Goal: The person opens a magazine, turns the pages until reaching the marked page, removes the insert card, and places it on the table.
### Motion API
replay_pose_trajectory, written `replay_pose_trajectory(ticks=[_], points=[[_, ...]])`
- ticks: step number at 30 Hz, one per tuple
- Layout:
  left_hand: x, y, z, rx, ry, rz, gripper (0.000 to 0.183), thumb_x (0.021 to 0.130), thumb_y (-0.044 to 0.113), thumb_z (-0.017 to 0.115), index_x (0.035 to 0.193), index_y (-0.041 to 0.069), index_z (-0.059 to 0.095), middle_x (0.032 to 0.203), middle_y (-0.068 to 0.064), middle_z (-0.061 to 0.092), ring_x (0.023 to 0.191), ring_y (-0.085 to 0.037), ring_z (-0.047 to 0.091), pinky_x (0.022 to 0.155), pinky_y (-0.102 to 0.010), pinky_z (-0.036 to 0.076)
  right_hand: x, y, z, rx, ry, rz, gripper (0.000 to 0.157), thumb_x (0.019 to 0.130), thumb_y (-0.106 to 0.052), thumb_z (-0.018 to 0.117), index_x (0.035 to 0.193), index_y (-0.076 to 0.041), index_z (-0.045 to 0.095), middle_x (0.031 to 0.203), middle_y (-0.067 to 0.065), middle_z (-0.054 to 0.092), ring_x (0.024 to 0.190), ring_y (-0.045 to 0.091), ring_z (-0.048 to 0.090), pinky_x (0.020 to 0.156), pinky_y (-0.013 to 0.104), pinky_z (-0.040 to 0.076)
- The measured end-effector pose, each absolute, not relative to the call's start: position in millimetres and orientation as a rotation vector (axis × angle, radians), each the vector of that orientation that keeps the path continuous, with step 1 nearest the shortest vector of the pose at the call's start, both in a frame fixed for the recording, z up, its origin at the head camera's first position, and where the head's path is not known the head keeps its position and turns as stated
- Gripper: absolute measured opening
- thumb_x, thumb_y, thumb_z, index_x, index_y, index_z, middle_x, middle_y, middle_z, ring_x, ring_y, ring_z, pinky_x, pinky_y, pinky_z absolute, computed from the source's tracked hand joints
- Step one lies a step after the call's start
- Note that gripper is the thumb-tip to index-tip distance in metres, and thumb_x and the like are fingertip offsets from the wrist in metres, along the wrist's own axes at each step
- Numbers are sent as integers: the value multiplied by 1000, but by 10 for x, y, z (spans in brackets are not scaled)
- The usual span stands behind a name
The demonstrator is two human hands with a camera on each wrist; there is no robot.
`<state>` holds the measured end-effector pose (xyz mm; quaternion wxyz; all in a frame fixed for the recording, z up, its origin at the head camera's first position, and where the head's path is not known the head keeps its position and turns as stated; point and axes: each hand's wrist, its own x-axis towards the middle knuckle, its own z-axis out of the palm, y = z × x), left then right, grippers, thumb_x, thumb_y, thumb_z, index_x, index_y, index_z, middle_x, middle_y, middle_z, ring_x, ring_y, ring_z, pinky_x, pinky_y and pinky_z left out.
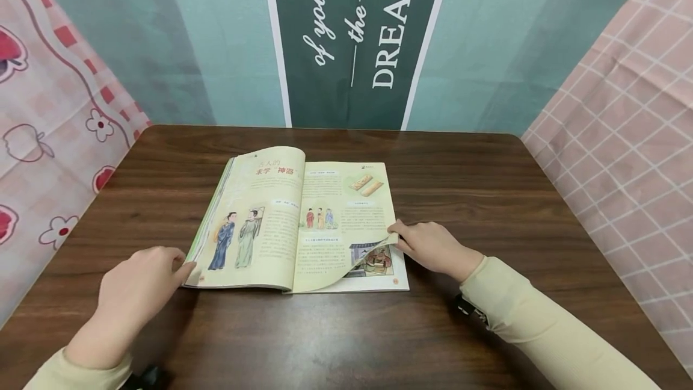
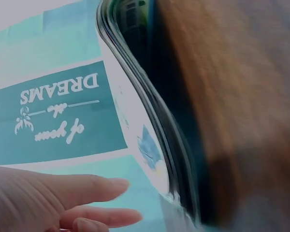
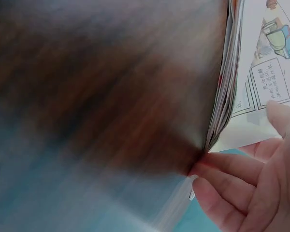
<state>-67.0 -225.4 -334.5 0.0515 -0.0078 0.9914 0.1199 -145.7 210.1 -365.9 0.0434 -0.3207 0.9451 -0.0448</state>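
Teal-and-green cloth (image 1: 338, 98) lettered "DREAMS" backs the brown wooden counter (image 1: 330, 342), where an open cream-paged magazine (image 1: 295, 224) showing "神器" lies, right hand (image 1: 433, 247) pinching its lifted page (image 1: 349, 224), left hand (image 1: 142, 284) loose-fingered at its left edge.

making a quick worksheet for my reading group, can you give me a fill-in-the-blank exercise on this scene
1. The person's ____ hand pinches the edge of a partly raised page.
2. In the head view, the left hand is nearest the lower ____ corner of the open magazine.
3. The illustration on the magazine's left-hand page shows ____ robed figures.
4. In the left wrist view, the capitalised word on the dark green panel reads ____.

Missing words: right; left; two; DREAMS
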Motion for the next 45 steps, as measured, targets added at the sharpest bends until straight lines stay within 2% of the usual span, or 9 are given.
replay_pose_trajectory(ticks=[4, 10, 16, 22, 27, 32, 38, 41, 45], points=[[-727, -2054, -3273, 34, 3083, 400, 24, 84, 30, 64, 93, 9, 71, 85, -16, 67, 63, -31, 60, 46, -47, 40, -1472, 2088, -3648, -937, 2889, -146, 25, 93, -25, 56, 111, -8, 58, 56, -5, 49, 51, 14, 52, 52, 37, 45], [-788, -1717, -3229, 192, 3159, 464, 16, 82, 29, 68, 86, 14, 72, 81, -8, 68, 61, -27, 61, 45, -44, 41, -1489, 2067, -3649, -876, 2868, -158, 29, 94, -31, 54, 112, -8, 59, 57, -4, 51, 54, 16, 56, 54, 37, 46], [-871, -1249, -3285, 415, 3179, 671, 16, 82, 25, 70, 89, 12, 73, 81, -1, 67, 68, -21, 62, 54, -37, 46, -1479, 2054, -3661, -845, 2884, -155, 35, 94, -35, 51, 112, -6, 59, 62, 0, 58, 56, 19, 58, 54, 37, 47], [-971, -621, -3317, 650, 3115, 801, 21, 82, 31, 70, 94, 13, 74, 91, -1, 69, 79, -18, 65, 60, -35, 49, -1467, 2034, -3662, -861, 2899, -106, 41, 95, -39, 46, 115, -5, 57, 58, 2, 54, 55, 22, 58, 52, 37, 47], [-1059, -190, -3320, 800, 3062, 782, 26, 85, 38, 65, 94, 16, 74, 86, 1, 67, 74, -14, 63, 54, -31, 47, -1451, 2021, -3668, -886, 2926, -92, 44, 93, -43, 50, 114, -5, 58, 59, 4, 55, 54, 23, 58, 51, 37, 47], [-1094, 15, -3367, 830, 3040, 747, 19, 87, 35, 64, 84, 19, 74, 78, 6, 64, 68, -11, 61, 49, -27, 44, -1437, 2014, -3714, -946, 2941, -74, 40, 91, -42, 52, 109, -7, 58, 59, 5, 57, 53, 24, 58, 51, 40, 47], [-1113, 58, -3390, 846, 3093, 723, 22, 85, 41, 66, 78, 21, 73, 73, 8, 61, 60, -10, 58, 44, -26, 40, -1443, 2023, -3739, -989, 2982, -87, 62, 90, -63, 32, 105, -9, 59, 52, 0, 47, 43, 19, 49, 44, 37, 43], [-1131, 60, -3396, 865, 3108, 705, 20, 86, 37, 64, 78, 20, 73, 70, 8, 59, 57, -8, 56, 43, -26, 39, -1444, 2027, -3737, -995, 2985, -72, 67, 90, -64, 32, 115, -8, 58, 63, 8, 58, 42, 18, 48, 43, 36, 42], [-1161, 37, -3400, 839, 3153, 669, 14, 86, 22, 63, 75, 18, 71, 65, 8, 55, 53, -8, 53, 42, -27, 38, -1446, 2028, -3717, -908, 2940, -114, 77, 89, -60, 45, 139, -2, 40, 55, 6, 54, 37, 14, 40, 41, 31, 37]])
